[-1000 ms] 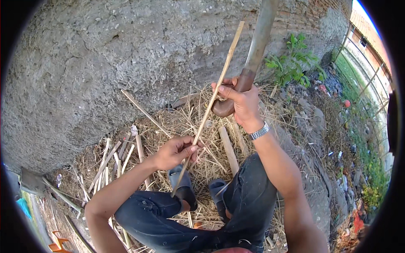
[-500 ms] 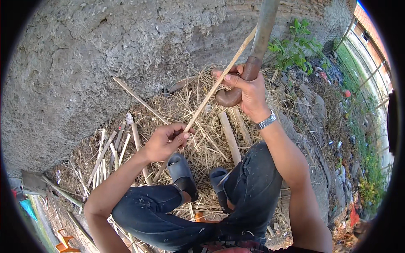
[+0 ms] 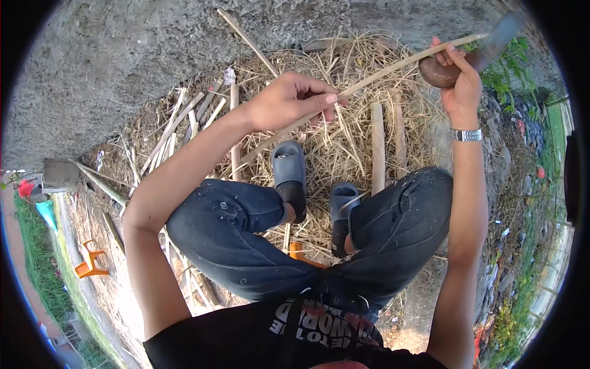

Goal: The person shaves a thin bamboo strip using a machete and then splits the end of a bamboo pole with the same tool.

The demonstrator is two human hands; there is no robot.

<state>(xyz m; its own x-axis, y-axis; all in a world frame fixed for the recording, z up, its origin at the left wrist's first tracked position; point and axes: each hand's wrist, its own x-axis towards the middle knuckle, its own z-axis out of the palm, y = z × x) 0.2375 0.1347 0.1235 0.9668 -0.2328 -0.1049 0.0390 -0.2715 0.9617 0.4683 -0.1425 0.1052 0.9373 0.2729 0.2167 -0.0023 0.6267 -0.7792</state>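
My left hand (image 3: 289,99) grips a long thin bamboo strip (image 3: 375,78) near its middle; the strip slants up to the right. My right hand (image 3: 458,80) is raised at the upper right, closed on the brown wooden handle of a large knife (image 3: 439,72) whose grey blade (image 3: 501,34) points up and right. The strip's upper end lies against the fingers of my right hand, next to the blade. I squat with both knees apart, feet in grey sandals (image 3: 289,172) on straw.
A grey concrete wall (image 3: 123,55) rises ahead. Split bamboo pieces (image 3: 376,147) and thin sticks (image 3: 184,117) lie in the straw (image 3: 344,129). A concrete block (image 3: 59,174) and an orange object (image 3: 89,264) are at the left. Weeds and rubble are at the right.
The view has tilted down, so my legs and sandals fill the middle. Both hands kept their hold; the knife hand now sits at the upper right, the strip lying flatter.
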